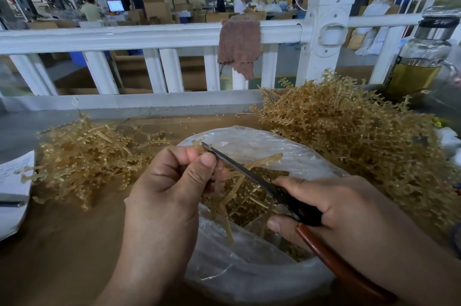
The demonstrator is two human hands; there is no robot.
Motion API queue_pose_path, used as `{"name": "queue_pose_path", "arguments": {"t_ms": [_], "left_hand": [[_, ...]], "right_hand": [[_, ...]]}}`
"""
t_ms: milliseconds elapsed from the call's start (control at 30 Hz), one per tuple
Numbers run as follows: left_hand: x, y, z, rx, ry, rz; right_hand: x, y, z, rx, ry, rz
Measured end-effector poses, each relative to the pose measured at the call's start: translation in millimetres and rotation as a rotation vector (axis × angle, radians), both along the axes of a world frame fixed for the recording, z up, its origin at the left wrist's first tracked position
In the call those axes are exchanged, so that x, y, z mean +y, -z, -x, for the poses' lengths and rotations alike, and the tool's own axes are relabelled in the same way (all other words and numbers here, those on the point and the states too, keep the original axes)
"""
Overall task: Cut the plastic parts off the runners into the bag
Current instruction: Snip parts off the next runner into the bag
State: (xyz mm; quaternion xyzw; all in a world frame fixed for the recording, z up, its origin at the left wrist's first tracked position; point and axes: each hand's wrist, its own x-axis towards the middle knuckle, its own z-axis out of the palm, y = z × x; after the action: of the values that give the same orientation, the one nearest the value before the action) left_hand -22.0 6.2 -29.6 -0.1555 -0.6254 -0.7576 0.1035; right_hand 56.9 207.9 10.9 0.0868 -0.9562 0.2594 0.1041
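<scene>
My left hand (172, 181) pinches a tan plastic runner (233, 189) between thumb and fingers, holding it over the open clear plastic bag (249, 273). My right hand (331, 208) grips black-handled scissors (252, 173), whose blades point up-left and meet the runner just beside my left fingertips. Small tan cut parts (252, 208) lie inside the bag. A big pile of runners with parts (349, 128) is heaped on the right, and a flatter pile of runners (87, 156) lies on the left.
A white railing (149, 36) with a brown cloth (239, 46) draped over it runs along the far edge of the brown table (62, 243). A glass bottle of yellow liquid (421, 61) stands at the far right. White paper (12, 181) lies at the left edge.
</scene>
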Motion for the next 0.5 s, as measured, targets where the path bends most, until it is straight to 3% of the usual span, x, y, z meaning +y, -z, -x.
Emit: {"name": "queue_pose_path", "arguments": {"t_ms": [500], "left_hand": [[1.8, 4.2, 3.3, -0.036, 0.001, 0.012]], "right_hand": [[-2.1, -3.4, -1.4, -0.034, -0.004, -0.018]]}}
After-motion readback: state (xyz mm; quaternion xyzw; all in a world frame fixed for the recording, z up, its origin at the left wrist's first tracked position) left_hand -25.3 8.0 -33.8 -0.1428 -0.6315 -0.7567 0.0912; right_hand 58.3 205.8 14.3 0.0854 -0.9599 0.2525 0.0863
